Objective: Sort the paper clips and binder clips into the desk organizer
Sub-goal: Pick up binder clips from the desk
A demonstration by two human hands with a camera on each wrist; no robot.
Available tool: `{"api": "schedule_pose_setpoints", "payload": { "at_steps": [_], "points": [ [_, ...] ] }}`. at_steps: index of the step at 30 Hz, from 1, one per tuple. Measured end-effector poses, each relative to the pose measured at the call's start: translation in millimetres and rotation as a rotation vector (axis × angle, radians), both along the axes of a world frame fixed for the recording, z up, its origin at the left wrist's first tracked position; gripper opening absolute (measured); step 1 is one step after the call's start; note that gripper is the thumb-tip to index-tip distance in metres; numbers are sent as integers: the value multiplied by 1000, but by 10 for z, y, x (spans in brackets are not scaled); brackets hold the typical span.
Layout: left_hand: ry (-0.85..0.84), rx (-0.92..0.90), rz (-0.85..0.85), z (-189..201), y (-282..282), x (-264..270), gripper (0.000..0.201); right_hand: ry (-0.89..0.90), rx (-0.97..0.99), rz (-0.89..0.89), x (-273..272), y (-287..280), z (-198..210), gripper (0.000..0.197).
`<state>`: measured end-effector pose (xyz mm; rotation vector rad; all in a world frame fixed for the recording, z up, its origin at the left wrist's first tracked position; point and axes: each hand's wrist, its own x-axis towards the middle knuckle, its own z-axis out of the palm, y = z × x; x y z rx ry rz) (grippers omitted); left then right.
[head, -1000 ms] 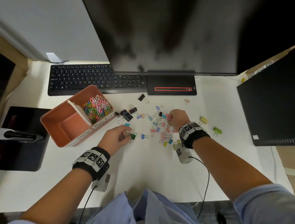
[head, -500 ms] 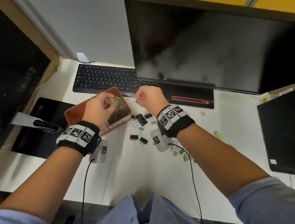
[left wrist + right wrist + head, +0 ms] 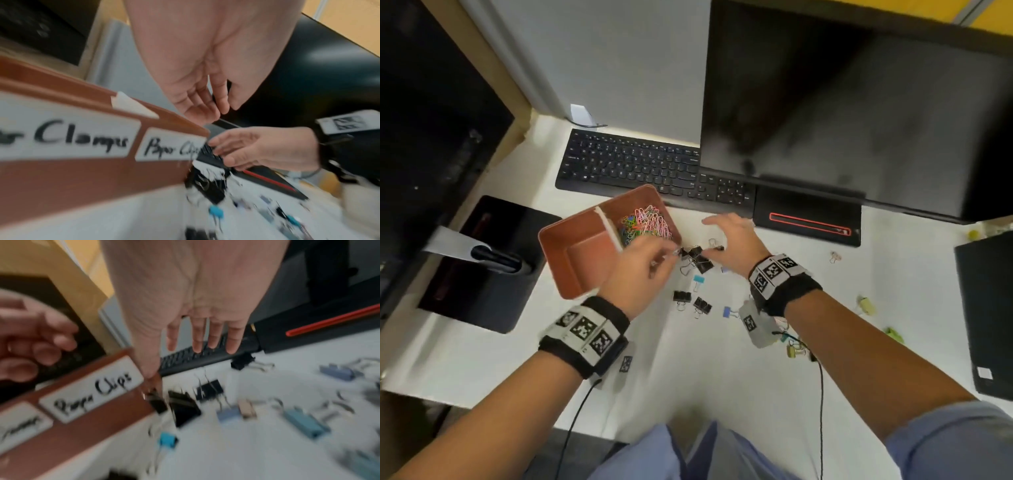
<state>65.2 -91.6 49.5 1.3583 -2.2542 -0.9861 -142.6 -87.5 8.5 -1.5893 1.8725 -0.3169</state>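
- Desk organizer, a terracotta rectangular plastic box (image 3: 551,236) split by a white divider (image 3: 608,233): sits angled on the white desk (image 3: 688,377) just in front of the black keyboard (image 3: 633,164), close enough for both hands to reach. Carries handwritten white labels on its front wall, one ending in "Clamps" (image 3: 68,139) and one reading "Paper Clips" (image 3: 92,387), so each compartment takes one kind.
- Right hand (image 3: 732,240): hovers palm down over the clips beside the box, fingers straight and spread, gripping nothing; probably poised to gather the next pick.
- Left hand (image 3: 640,270): reaches across the box's near corner, fingers curled with the tips drawn together at the edge of the black clips. Cannot tell through the blur whether a wire handle is pinched.
- Heap of multicoloured wire paper clips (image 3: 647,224): fills the far compartment, matching its label. Leaves the near compartment (image 3: 585,260) bare, so the binder-clip half looks not yet begun.
- Black metal binder clips (image 3: 697,257): bunched against the box's right corner, likely gathered there for a short lift.
- Small pastel binder clips, one light blue (image 3: 698,279): lie scattered nearer the body.
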Motion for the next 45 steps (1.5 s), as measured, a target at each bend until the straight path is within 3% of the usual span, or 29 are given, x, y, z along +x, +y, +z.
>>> {"api": "schedule_pose_setpoints", "payload": {
  "at_steps": [2, 4, 9, 12, 18, 24, 28, 37, 39, 45],
  "points": [
    [37, 42, -50, -137, 154, -63, 20, 55, 92, 131, 69, 25, -130, 69],
    [32, 67, -68, -303, 246, -108, 28, 119, 144, 223, 171, 46, -224, 73],
    [-247, 162, -171, -651, 301, -239, 73, 93, 25, 129, 101, 318, -422, 33],
    [-387, 171, -195, -822, 246, -353, 81, 36, -12, 71, -61, 515, -493, 30],
    [-379, 238, -191, -936, 244, -537, 69, -160, -30, -55, -225, 607, -451, 44],
    [-335, 255, -159, -840, 324, -446, 63, -220, -117, -169, -389, 631, -435, 16],
    [-316, 354, -167, -833, 366, -326, 58, -184, -132, -185, -488, 615, -397, 11],
    [-205, 342, -49, -853, 346, -335, 10, -171, -178, -232, -594, 651, -201, 8],
    [-172, 346, -17, -846, 342, -332, 11, -163, -185, -217, -563, 670, -159, 8],
    [-1, 489, 157, -814, 314, -140, 44, -180, -213, -183, -369, 632, -39, 9]
  ]
}}
